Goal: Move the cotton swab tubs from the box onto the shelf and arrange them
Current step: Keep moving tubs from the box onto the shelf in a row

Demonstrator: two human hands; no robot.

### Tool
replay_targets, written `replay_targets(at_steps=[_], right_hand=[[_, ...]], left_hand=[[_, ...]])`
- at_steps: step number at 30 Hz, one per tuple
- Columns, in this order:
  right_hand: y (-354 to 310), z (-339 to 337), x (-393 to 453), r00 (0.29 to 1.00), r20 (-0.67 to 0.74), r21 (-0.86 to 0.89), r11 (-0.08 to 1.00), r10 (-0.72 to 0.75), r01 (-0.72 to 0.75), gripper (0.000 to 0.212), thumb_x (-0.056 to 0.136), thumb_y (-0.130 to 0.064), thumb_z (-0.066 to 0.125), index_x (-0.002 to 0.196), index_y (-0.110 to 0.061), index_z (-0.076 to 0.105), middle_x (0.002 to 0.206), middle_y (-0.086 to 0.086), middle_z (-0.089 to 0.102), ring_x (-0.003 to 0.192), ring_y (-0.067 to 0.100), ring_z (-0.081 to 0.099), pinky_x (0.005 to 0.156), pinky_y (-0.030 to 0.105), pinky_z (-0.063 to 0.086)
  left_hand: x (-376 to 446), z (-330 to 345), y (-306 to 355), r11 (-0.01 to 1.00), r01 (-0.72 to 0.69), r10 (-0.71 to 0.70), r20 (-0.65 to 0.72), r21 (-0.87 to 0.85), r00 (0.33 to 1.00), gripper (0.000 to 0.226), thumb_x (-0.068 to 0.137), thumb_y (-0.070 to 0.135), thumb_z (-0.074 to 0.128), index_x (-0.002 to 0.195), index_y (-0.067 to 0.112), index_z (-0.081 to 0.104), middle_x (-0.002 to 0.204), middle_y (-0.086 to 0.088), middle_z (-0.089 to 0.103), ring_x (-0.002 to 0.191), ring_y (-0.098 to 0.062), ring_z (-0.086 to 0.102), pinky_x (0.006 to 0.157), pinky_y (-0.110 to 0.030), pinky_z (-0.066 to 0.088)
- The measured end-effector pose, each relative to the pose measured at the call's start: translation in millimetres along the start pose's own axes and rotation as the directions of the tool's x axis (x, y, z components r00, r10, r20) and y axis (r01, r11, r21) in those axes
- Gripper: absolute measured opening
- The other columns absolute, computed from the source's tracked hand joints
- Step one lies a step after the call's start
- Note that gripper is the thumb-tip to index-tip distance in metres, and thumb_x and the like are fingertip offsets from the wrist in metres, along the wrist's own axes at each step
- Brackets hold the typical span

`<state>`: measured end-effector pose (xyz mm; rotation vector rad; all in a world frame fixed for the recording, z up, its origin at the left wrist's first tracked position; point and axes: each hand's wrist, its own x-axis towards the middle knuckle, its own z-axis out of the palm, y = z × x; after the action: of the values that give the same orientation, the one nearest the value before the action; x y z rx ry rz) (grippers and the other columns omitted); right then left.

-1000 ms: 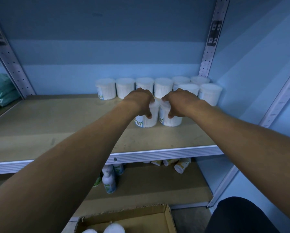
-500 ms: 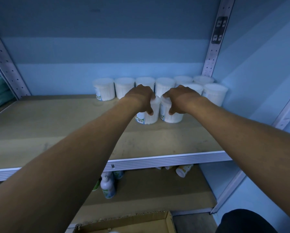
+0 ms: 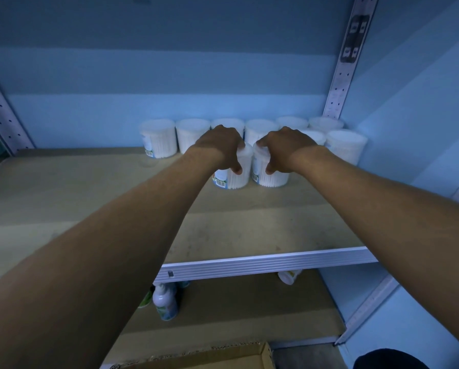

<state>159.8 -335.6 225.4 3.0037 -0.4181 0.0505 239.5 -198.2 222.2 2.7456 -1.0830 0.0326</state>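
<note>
Two white cotton swab tubs stand side by side on the wooden shelf (image 3: 63,198). My left hand (image 3: 221,149) grips the left tub (image 3: 236,177) from above, fingers curled over its lid. My right hand (image 3: 284,146) grips the right tub (image 3: 273,174) the same way. Behind them a row of several more tubs (image 3: 159,138) lines the back wall, with two further tubs (image 3: 346,146) in front of that row at the right. The cardboard box (image 3: 223,359) shows only its top edge at the bottom of the view.
Perforated metal uprights (image 3: 342,75) frame the shelf at right and left. The shelf's metal front rail (image 3: 263,266) runs across below my arms. On the lower shelf stand small bottles (image 3: 164,302) and a tipped container (image 3: 289,276).
Both hands have slid their tubs deeper onto the shelf, toward the back row. The view has tilted upward, so the box is now almost out of sight.
</note>
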Motion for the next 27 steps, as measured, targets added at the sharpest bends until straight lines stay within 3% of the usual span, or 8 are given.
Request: replay_targets(at_steps=[27], right_hand=[[12.8,15.2,41.4,0.994,-0.111,0.028,1.000,-0.011,0.015,0.062,0.076,-0.028,0.084,0.133,-0.021,0.060,0.130,0.012,0.062,0.117,0.033,0.058,0.091,0.042,0.051]], left_hand=[[45.2,10.1,-15.0,1.000,-0.017,0.018,-0.062,0.003,0.998,0.070,0.076,0.038,0.083,0.138,0.020,0.056,0.136,-0.004,0.058,0.124,-0.026,0.053,0.097,-0.035,0.044]])
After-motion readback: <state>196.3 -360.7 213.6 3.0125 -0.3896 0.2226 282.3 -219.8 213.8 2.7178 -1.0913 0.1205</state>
